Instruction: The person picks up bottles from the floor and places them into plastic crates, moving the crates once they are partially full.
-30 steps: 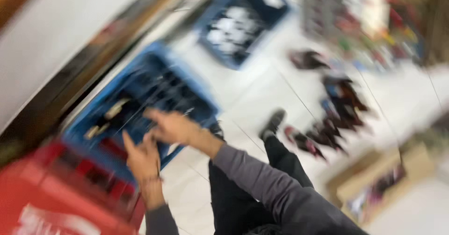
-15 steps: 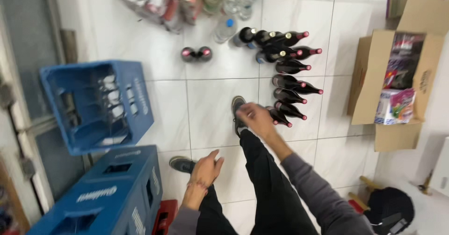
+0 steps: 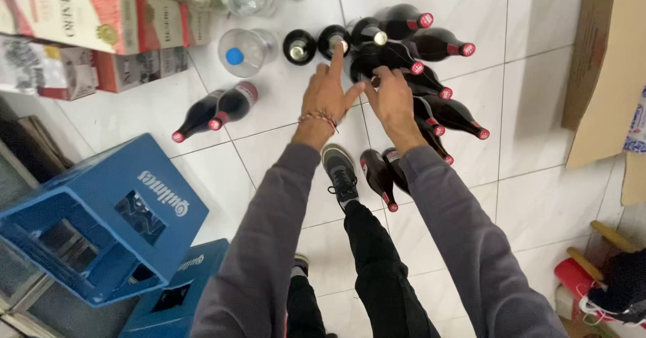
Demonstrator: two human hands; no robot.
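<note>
My left hand [image 3: 328, 94] is stretched forward with its fingers spread, the index finger touching the top of an upright dark bottle [image 3: 334, 40]. My right hand [image 3: 390, 99] is open beside it, hovering over a cluster of dark red-capped bottles [image 3: 431, 89] lying on the white tile floor. Neither hand holds anything. A second upright dark bottle [image 3: 299, 47] stands just left of the touched one. Two more dark bottles [image 3: 217, 111] lie on their sides to the left. My shoe [image 3: 339, 174] rests on the floor below my hands.
A blue plastic crate [image 3: 108, 217] sits tilted at the lower left, on top of another blue crate [image 3: 178, 287]. Cartons [image 3: 94, 22] and a clear plastic bottle [image 3: 243, 50] stand at the top left. A cardboard box [image 3: 605, 69] stands at the right.
My view has swung from the blue crates to the bottles on the floor. Both hands have reached forward over the bottle cluster, the left now touching an upright bottle.
</note>
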